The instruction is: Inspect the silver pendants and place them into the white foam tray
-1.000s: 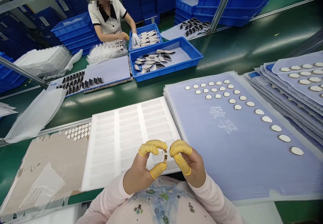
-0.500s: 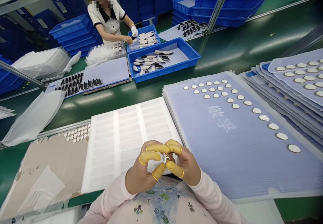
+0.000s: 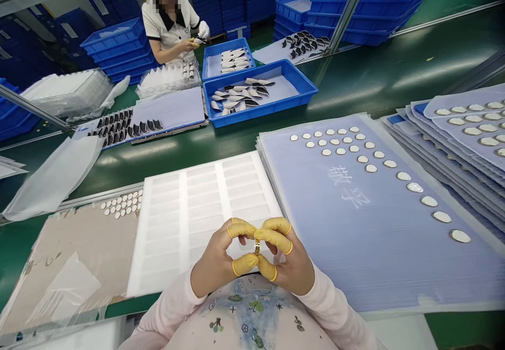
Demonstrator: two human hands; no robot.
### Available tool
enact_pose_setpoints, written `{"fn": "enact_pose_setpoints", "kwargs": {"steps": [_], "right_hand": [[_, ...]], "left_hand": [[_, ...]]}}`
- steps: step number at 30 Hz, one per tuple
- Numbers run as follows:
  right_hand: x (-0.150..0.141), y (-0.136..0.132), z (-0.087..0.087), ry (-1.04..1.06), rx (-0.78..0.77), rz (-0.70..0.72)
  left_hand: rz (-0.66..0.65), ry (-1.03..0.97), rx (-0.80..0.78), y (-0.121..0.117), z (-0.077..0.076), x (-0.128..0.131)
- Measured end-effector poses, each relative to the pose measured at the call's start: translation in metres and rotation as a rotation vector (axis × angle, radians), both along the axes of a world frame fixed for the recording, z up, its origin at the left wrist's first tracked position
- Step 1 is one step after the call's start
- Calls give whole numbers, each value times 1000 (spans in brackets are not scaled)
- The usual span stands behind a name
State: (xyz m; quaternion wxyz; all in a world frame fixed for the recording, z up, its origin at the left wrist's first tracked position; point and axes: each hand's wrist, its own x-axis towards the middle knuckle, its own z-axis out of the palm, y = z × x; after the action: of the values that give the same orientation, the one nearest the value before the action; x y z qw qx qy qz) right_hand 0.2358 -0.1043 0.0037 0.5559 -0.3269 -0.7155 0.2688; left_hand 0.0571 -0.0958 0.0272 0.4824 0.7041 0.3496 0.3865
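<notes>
Now both hands are pinching a small gold-toned ring [image 3: 257, 246] between them, the left hand [image 3: 213, 260] and right hand [image 3: 292, 260] curled in, nearly closed, with yellow finger cots [image 3: 241, 229] meeting at the band. They are holding it up over the near right of a white foam tray [image 3: 169, 245] — a blue corrugated sheet [image 3: 355, 250] is lying just right.
</notes>
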Motion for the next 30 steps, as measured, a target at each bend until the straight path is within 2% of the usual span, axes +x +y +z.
{"fn": "enact_pose_setpoints", "kwargs": {"steps": [6,11,16,23,30], "right_hand": [[-3,0,2,10,23,46],[-3,-4,-4,31,-38,35],[4,-3,-7,74,-180,-8],[8,4,1,174,-433,173],[7,5,-3,196,-648,317]], "left_hand": [[7,46,7,-3,5,0],[25,77,159,-3,7,0],[92,154,369,-3,7,1],[86,235,365,-5,7,3],[55,313,427,-5,8,5]]}}
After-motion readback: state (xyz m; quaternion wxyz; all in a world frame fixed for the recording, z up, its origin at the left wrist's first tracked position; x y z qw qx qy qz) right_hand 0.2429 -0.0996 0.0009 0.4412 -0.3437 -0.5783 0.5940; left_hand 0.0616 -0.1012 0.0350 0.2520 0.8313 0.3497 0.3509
